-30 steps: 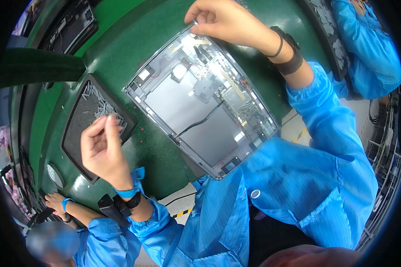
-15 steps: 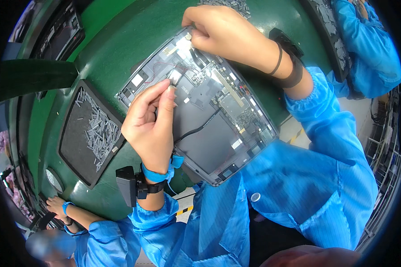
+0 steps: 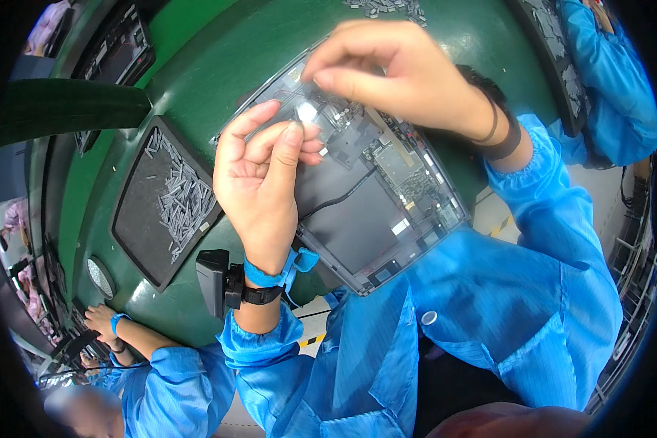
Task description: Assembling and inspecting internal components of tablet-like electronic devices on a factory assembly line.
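Observation:
An open laptop casing (image 3: 350, 226) lies tilted in front of me, with a green circuit board (image 3: 401, 166) along its right side and a black cable across the middle. Over its left edge is my left hand (image 3: 259, 171), index finger raised and thumb pressed toward the curled middle finger. Whatever lies between them is too small to make out. My right hand (image 3: 401, 77) hovers over the casing's far end, blurred by motion, with thumb and index finger close to each other. A bright spot on the casing shows between both hands.
Left of the casing, a black tray (image 3: 142, 226) holds many small grey strips (image 3: 186, 201). More grey pieces (image 3: 387, 9) lie at the far side of the green table (image 3: 212, 84). Another person's hand (image 3: 102, 321) is at the lower left, and a co-worker's blue sleeve (image 3: 613, 87) at the upper right.
My right hand has come off the casing's far corner and moved nearer to me and right. My left hand's index finger has lifted away from the thumb.

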The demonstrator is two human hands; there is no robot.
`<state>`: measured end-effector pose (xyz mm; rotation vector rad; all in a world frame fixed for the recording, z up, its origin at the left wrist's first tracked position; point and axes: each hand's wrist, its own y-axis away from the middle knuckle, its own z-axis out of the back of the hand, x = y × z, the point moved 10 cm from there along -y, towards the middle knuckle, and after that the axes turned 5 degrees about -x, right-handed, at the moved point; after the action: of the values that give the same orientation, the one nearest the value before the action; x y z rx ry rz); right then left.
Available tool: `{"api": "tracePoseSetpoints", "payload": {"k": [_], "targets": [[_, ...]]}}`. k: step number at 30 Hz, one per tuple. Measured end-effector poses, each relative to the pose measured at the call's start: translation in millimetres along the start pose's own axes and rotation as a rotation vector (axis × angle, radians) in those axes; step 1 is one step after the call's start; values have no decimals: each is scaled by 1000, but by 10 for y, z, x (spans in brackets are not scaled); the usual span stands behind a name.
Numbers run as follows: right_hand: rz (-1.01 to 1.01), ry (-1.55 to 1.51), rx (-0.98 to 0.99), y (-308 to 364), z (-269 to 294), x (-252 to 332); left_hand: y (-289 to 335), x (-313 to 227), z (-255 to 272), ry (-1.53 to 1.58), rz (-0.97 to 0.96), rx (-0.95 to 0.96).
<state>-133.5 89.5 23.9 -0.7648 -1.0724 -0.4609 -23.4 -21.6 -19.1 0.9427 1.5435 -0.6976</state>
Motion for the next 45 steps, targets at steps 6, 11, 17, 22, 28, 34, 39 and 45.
{"api": "tracePoseSetpoints", "payload": {"k": [6, 11, 17, 22, 28, 34, 39, 45], "targets": [[-276, -556, 176, 159, -329, -137, 11, -14, -128, 172, 15, 24], [-224, -515, -29, 60, -96, -135, -44, -109, -215, 83, -47, 12], [22, 19, -27, -271, 361, -79, -341, -430, -142, -596, -334, -37], [410, 596, 108, -234, 127, -96, -616, -310, -268, -832, -457, 14], [573, 791, 157, -222, -57, 2, -703, -104, -309, -869, -334, 40], [566, 869, 186, -337, -174, -50, -682, -160, -408, -960, -508, 70], [594, 775, 138, -367, -101, -8, -627, -232, -466, -1015, -608, 75], [382, 602, 376, -509, -162, -238, -529, -291, -557, -1108, -757, 78]]}}
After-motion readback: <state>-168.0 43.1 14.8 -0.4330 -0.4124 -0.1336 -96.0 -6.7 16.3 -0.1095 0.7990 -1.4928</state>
